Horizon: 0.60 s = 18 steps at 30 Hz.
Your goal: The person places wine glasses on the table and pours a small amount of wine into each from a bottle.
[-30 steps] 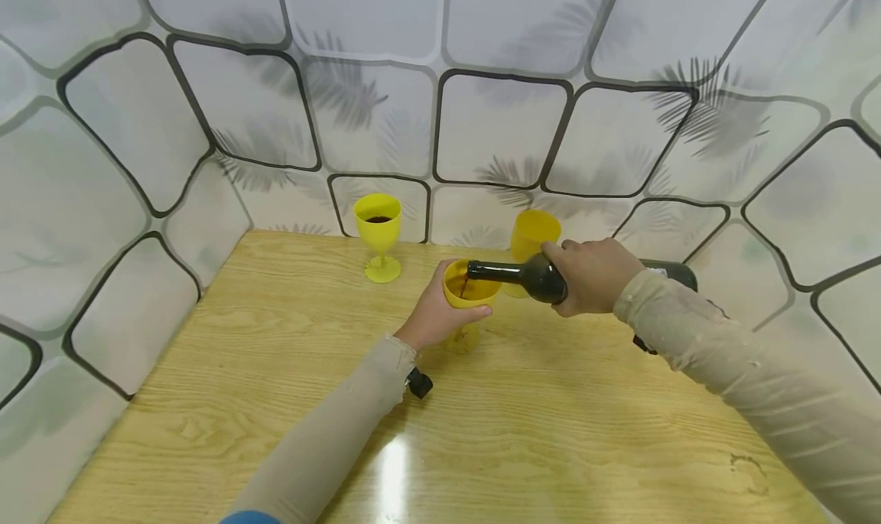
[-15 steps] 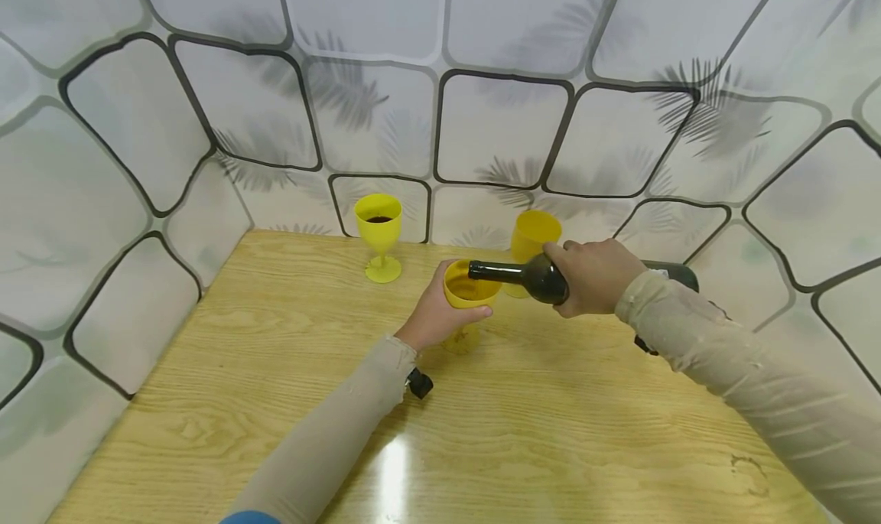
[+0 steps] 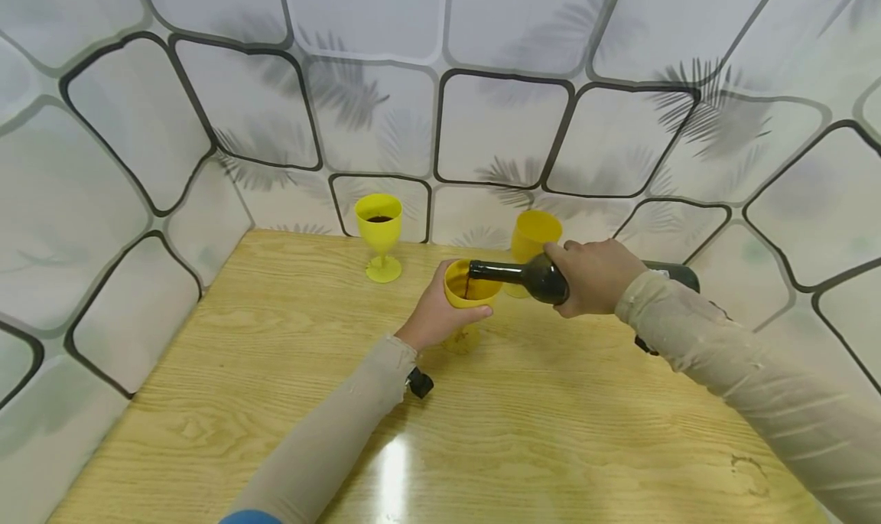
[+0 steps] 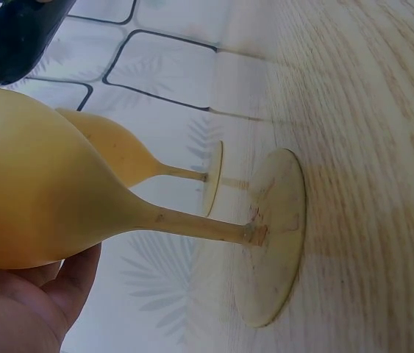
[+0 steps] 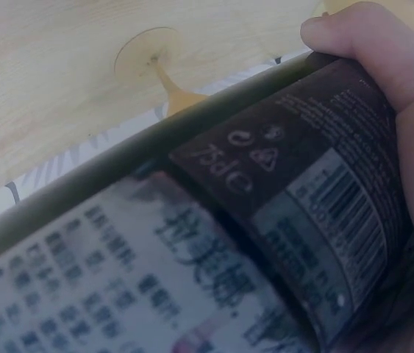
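My left hand [image 3: 443, 310] grips the bowl of an orange-yellow goblet [image 3: 471, 298] from the left side. In the left wrist view, the goblet's round foot [image 4: 273, 250] appears to stand on the wooden table. My right hand [image 3: 595, 275] grips a dark green wine bottle [image 3: 509, 272], tipped nearly level with its neck to the left. The bottle's mouth is over the goblet's bowl, and a thin dark stream runs down inside. Labels [image 5: 287, 191] cover the bottle's body in the right wrist view. How full this goblet is cannot be made out.
A bright yellow goblet [image 3: 380, 229] with dark liquid stands at the back left. Behind the bottle's neck is another orange-yellow goblet [image 3: 535, 233], partly hidden. Patterned wall covering [image 3: 372, 118] rises at the wooden table's [image 3: 275, 317] back edge and sides.
Both hands, the goblet and the bottle keep almost the same place. The dark stream shows a second ago, is hardly visible half a second ago, and shows again now.
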Each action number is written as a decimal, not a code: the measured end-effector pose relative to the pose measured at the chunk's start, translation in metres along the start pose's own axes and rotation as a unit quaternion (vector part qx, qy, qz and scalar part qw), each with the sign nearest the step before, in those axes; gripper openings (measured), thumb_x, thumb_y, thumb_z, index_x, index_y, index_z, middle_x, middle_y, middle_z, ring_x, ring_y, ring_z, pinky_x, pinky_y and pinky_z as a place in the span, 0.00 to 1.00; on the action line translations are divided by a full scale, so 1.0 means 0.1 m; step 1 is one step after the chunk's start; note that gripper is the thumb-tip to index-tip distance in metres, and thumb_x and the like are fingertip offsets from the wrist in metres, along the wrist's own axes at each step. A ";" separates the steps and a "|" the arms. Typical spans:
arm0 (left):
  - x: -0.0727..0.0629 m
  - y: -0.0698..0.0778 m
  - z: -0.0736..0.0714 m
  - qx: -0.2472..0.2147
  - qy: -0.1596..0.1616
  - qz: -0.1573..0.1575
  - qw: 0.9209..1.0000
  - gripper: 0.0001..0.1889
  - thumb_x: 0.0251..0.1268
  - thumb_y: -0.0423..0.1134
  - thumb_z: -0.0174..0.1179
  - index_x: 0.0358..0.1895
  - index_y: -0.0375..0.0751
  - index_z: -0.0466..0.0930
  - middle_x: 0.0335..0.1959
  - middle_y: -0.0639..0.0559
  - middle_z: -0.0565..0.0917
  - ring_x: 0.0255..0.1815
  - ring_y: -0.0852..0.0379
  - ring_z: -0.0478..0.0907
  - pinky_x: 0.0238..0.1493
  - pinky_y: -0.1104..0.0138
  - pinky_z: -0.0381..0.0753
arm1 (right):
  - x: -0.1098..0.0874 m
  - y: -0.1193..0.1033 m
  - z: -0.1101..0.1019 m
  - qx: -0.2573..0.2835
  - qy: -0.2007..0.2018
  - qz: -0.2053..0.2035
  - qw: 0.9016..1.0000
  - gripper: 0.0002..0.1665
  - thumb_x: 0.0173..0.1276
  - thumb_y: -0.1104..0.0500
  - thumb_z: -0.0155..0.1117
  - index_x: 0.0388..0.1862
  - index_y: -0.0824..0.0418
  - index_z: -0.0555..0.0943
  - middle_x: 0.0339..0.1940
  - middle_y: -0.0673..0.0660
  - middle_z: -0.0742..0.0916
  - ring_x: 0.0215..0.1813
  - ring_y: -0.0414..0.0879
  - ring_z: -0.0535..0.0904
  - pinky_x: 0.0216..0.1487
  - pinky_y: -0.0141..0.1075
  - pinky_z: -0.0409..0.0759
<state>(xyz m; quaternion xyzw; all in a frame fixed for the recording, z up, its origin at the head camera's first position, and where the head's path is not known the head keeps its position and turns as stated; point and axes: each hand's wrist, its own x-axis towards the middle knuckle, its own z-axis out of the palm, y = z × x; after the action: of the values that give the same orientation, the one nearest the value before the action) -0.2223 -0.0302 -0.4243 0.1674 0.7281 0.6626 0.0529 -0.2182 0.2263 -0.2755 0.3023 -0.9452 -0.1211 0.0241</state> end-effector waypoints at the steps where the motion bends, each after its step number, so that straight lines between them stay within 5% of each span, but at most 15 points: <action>1: 0.00 0.00 0.00 0.000 0.000 0.000 1.000 0.44 0.56 0.44 0.80 0.72 0.58 0.61 0.61 0.53 0.76 0.58 0.53 0.78 0.62 0.56 0.80 | 0.00 0.00 0.00 0.000 0.000 0.001 1.000 0.39 0.43 0.41 0.83 0.45 0.59 0.74 0.27 0.54 0.82 0.20 0.47 0.76 0.24 0.46 0.82; 18: 0.02 -0.05 -0.01 -0.004 -0.004 0.007 1.000 0.43 0.57 0.45 0.79 0.71 0.58 0.61 0.60 0.52 0.77 0.58 0.53 0.79 0.61 0.57 0.81 | 0.01 -0.02 -0.03 -0.002 -0.001 0.001 1.000 0.38 0.43 0.41 0.83 0.45 0.59 0.74 0.27 0.54 0.83 0.20 0.48 0.77 0.25 0.46 0.81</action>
<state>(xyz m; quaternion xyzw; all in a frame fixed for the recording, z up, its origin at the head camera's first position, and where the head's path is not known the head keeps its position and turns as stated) -0.2256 -0.0307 -0.4286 0.1748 0.7237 0.6656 0.0516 -0.2177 0.2241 -0.2734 0.3011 -0.9452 -0.1238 0.0236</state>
